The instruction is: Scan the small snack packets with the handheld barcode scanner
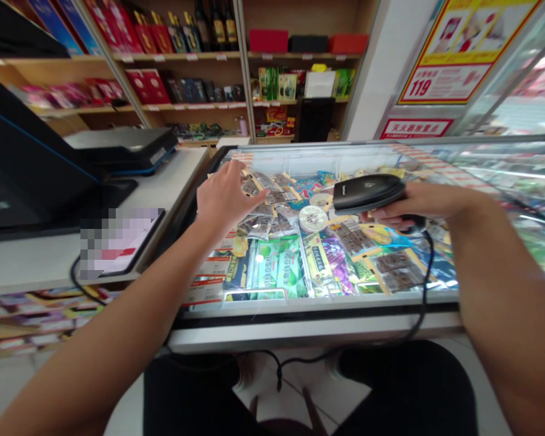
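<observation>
My right hand (418,206) is wrapped round the grip of a black barcode scanner (367,192), held over the glass lid of a chest freezer (318,306). The scanner's black cable (424,284) hangs down from it over the freezer's front edge. My left hand (227,195) reaches out over the freezer's left part with fingers spread, holding nothing. Under the glass lie several packaged ice creams (277,266) and round tubs (312,218). The nearest packets to my left hand are dark wrapped bars (258,224).
A white counter (40,257) on the left carries a black till screen (27,175), a black printer (122,148) and a card (118,239). Wooden shelves (236,57) with boxes and bottles stand behind. A second glass-topped freezer (518,163) runs to the right.
</observation>
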Demonstrator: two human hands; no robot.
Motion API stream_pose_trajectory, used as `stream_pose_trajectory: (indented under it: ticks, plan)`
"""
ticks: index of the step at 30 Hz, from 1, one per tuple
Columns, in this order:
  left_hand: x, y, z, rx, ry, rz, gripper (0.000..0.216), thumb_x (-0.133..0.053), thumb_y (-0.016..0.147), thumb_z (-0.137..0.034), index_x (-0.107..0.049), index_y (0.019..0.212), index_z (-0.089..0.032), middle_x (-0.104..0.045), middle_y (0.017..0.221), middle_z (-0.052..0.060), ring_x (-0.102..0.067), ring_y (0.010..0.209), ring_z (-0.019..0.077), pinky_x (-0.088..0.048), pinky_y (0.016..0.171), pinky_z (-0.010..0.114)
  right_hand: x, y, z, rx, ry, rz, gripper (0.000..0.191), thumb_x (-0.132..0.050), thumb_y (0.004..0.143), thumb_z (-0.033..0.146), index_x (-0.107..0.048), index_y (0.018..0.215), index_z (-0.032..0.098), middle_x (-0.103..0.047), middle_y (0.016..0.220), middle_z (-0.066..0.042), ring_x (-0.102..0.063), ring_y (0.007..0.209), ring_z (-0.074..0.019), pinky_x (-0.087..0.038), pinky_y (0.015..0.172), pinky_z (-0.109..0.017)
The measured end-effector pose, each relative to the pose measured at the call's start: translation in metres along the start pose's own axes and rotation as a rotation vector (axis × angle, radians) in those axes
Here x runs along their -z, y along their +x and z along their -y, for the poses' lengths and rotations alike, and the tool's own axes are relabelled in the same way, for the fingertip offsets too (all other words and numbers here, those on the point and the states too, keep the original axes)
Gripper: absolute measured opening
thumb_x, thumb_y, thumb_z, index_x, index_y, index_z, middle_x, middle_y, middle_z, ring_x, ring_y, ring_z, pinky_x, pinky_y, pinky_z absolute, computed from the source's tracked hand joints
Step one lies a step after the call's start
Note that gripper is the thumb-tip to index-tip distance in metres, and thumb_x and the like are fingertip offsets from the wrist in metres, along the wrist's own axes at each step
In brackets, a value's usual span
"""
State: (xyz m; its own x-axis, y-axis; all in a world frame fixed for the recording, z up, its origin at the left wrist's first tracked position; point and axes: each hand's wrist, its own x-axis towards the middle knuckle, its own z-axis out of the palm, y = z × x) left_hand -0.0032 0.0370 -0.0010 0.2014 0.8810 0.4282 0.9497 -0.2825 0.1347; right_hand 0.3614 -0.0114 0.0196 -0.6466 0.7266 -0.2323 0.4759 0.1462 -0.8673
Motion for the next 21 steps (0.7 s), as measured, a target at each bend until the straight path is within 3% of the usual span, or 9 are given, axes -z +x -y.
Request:
stream_pose_trajectory:
  ticks: [3, 7, 11, 13, 15, 17, 21]
  plan:
    - [-0.007, 0.005, 0.015, 0.061, 0.026, -0.063, 0.073, -0.047, 0.088, -0.076, -0.055, 0.135, -0.02, -0.063, 0.128, 0.014, -0.048, 0.126, 0.0375, -0.035, 0.103, 0.056, -0.002, 0.001, 0.001, -0.017, -0.003, -0.045, 0.043, -0.07, 0.094, 0.043, -0.049, 0.066, 0.018, -0.046, 0.052, 0.004, -0.041, 0.046, -0.0065, -0.029, 0.042, -0.021]
    - [-0.017, 0.008, 0.03, 0.07, 0.014, -0.042, 0.086, -0.041, 0.084, -0.085, -0.059, 0.133, -0.017, -0.059, 0.135, 0.016, -0.04, 0.131, 0.0409, -0.032, 0.102, 0.062, -0.004, 0.002, 0.005, -0.02, -0.002, -0.046, 0.046, -0.07, 0.094, 0.046, -0.046, 0.065, 0.019, -0.043, 0.054, 0.005, -0.039, 0.046, -0.0061, -0.027, 0.042, -0.022]
    - [-0.022, 0.008, 0.03, 0.073, -0.041, -0.041, 0.096, -0.044, 0.081, -0.087, -0.047, 0.147, -0.017, -0.055, 0.14, 0.017, -0.033, 0.138, 0.0453, -0.031, 0.106, 0.063, -0.005, 0.003, 0.006, 0.0, -0.003, -0.048, 0.042, -0.069, 0.095, 0.045, -0.049, 0.069, 0.018, -0.043, 0.055, 0.005, -0.037, 0.046, -0.0059, -0.026, 0.041, -0.022]
    - [-0.022, 0.006, 0.02, 0.042, -0.026, -0.051, 0.09, -0.048, 0.085, -0.082, -0.044, 0.149, -0.019, -0.05, 0.146, 0.017, -0.033, 0.14, 0.0464, -0.031, 0.109, 0.062, -0.003, 0.003, 0.004, 0.01, 0.016, -0.064, 0.039, -0.071, 0.093, 0.044, -0.051, 0.072, 0.018, -0.043, 0.056, 0.005, -0.037, 0.046, -0.006, -0.026, 0.041, -0.022]
    - [-0.023, -0.001, 0.002, -0.06, -0.014, -0.021, 0.075, -0.051, 0.091, -0.071, -0.047, 0.146, -0.02, -0.046, 0.15, 0.018, -0.037, 0.14, 0.045, -0.032, 0.112, 0.061, -0.001, 0.002, 0.002, 0.006, 0.037, -0.086, 0.035, -0.072, 0.092, 0.043, -0.054, 0.076, 0.018, -0.044, 0.056, 0.006, -0.037, 0.047, -0.0065, -0.027, 0.041, -0.022]
    - [-0.026, -0.014, -0.023, -0.264, -0.04, 0.078, 0.059, -0.051, 0.097, -0.059, -0.05, 0.143, -0.021, -0.046, 0.152, 0.018, -0.04, 0.14, 0.0419, -0.033, 0.114, 0.06, 0.001, 0.001, 0.0, -0.022, 0.064, -0.114, 0.031, -0.073, 0.091, 0.044, -0.056, 0.08, 0.019, -0.042, 0.057, 0.006, -0.038, 0.048, -0.0076, -0.027, 0.042, -0.022]
    - [-0.039, -0.049, -0.073, -0.819, -0.199, 0.361, 0.077, -0.05, 0.098, -0.062, -0.029, 0.16, -0.023, -0.034, 0.168, 0.015, -0.034, 0.151, 0.0342, -0.031, 0.121, 0.052, 0.005, -0.002, 0.0, -0.056, 0.102, -0.166, 0.029, -0.072, 0.091, 0.044, -0.055, 0.082, 0.021, -0.04, 0.058, 0.006, -0.037, 0.049, -0.0094, -0.027, 0.044, -0.024]
